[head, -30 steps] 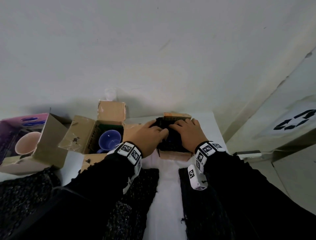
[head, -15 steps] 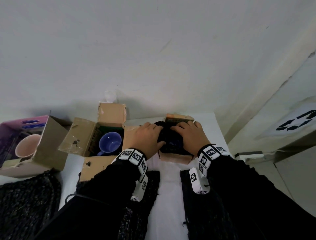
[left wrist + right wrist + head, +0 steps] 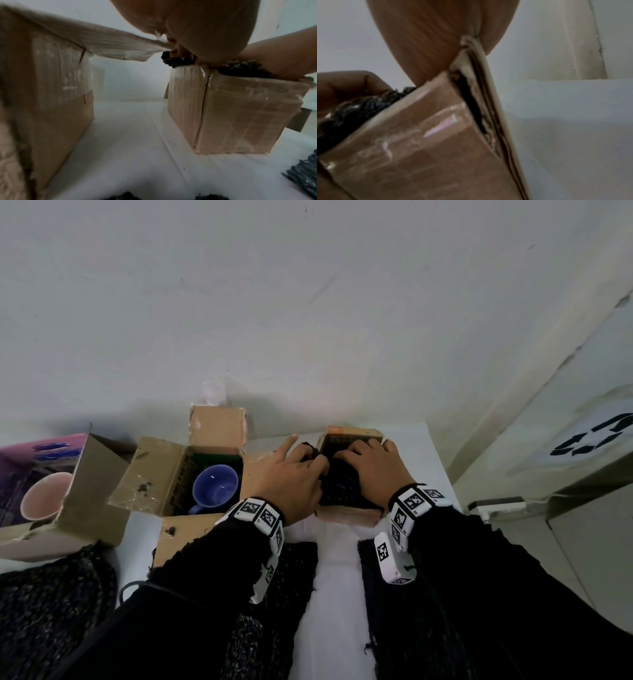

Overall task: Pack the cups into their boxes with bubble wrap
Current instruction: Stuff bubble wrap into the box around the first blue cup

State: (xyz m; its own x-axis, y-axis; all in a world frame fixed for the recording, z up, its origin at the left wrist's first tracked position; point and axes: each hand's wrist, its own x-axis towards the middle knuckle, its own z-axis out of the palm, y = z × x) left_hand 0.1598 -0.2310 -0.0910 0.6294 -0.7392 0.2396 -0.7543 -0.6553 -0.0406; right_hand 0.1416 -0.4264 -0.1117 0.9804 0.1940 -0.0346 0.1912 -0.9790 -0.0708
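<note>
A small brown carton point(image 3: 346, 513) stands at the table's middle, its top stuffed with dark bubble wrap point(image 3: 337, 484); no cup shows inside it. My left hand point(image 3: 308, 457) digs bent fingers into the wrap's left side, with the index finger stretched forward. On the wrap's right side, my right hand point(image 3: 359, 453) curls its fingers over it. The left wrist view shows the carton point(image 3: 240, 115) with the wrap point(image 3: 243, 69) bulging above its rim. A blue cup point(image 3: 215, 487) sits bare in an open brown box point(image 3: 161, 474). A pink cup point(image 3: 44, 498) lies in a purple box point(image 3: 41, 450).
Dark bubble wrap sheets point(image 3: 287, 570) lie on the white table point(image 3: 339, 594) near me, another at the left point(image 3: 51, 594). The open box's flap point(image 3: 120, 44) reaches toward the carton. The wall stands close behind. The table's right edge point(image 3: 442, 474) runs just past the carton.
Both hands have stayed on the wrap in the carton, kneading it slightly. My left index finger now sticks out forward.
</note>
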